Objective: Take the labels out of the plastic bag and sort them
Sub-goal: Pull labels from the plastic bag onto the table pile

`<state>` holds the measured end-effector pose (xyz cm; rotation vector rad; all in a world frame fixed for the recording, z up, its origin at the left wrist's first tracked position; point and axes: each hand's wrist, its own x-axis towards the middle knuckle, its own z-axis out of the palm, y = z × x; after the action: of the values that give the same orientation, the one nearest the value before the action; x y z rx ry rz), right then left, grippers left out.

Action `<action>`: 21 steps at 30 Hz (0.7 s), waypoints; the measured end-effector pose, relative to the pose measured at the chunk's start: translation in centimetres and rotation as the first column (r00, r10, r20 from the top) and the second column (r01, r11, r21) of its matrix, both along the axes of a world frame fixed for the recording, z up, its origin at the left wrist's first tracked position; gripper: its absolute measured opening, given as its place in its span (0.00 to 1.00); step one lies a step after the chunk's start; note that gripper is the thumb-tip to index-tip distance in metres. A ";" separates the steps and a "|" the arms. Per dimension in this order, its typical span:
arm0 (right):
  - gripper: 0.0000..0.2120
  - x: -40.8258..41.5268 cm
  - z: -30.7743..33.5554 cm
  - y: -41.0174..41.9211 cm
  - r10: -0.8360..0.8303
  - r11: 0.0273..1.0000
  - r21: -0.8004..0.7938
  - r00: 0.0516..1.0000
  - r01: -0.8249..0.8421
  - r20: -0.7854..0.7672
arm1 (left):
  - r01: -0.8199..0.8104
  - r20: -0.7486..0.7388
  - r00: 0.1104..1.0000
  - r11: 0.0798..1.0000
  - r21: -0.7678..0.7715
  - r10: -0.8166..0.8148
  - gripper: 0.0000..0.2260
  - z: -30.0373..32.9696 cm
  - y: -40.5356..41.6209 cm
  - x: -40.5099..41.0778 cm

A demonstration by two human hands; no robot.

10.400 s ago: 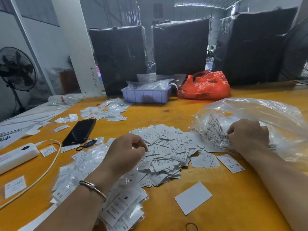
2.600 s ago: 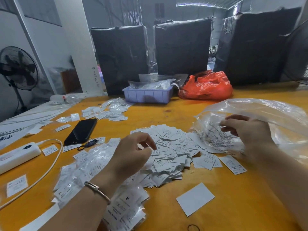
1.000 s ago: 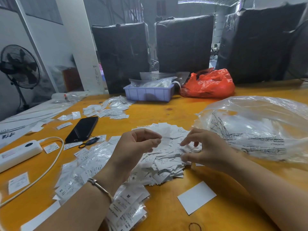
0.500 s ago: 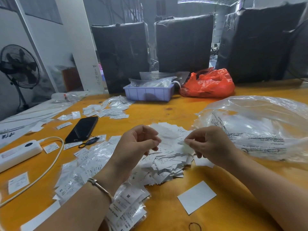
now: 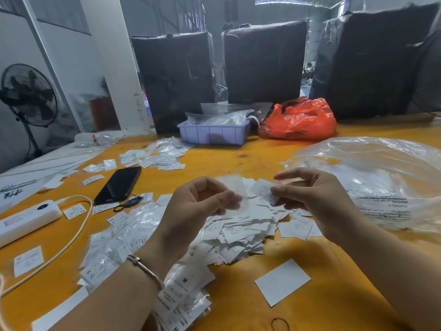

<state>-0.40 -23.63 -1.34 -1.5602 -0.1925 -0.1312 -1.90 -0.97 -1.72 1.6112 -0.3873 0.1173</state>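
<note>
Left hand point(image 5: 200, 204) pinches a blurred label point(image 5: 235, 187), right hand point(image 5: 317, 199) pinches another label point(image 5: 265, 191) — print unreadable — above the label pile point(image 5: 241, 230); plastic bag point(image 5: 372, 177) right, cut off.

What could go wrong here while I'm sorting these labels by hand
The loose label pile sits right against the bagged labels on its left, so sorted and unsorted ones could mix. The standing fan at the far left might scatter loose labels if it runs. The label in your right hand and the one in your left hand are blurred, so a size could be misread.
</note>
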 end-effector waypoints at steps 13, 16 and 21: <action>0.10 -1.9 2.1 0.9 0.042 0.987 0.149 0.991 -0.061 0.130 | -0.061 0.254 0.967 0.940 0.336 -0.028 0.10 -0.8 -1.0 -0.5; 0.13 -2.6 2.3 1.0 0.089 0.988 0.104 0.969 -0.115 0.232 | -0.080 0.274 0.961 0.926 0.369 -0.027 0.09 -0.8 -0.9 -0.5; 0.05 -3.1 2.2 1.5 0.099 0.994 0.001 0.942 -0.105 0.321 | -0.065 0.267 0.963 0.941 0.333 -0.028 0.10 -0.7 -0.9 -0.6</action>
<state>-3.47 -22.14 0.87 -1.5005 -0.5265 -0.3049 -2.52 -1.90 -2.39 1.9481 -0.6289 0.3001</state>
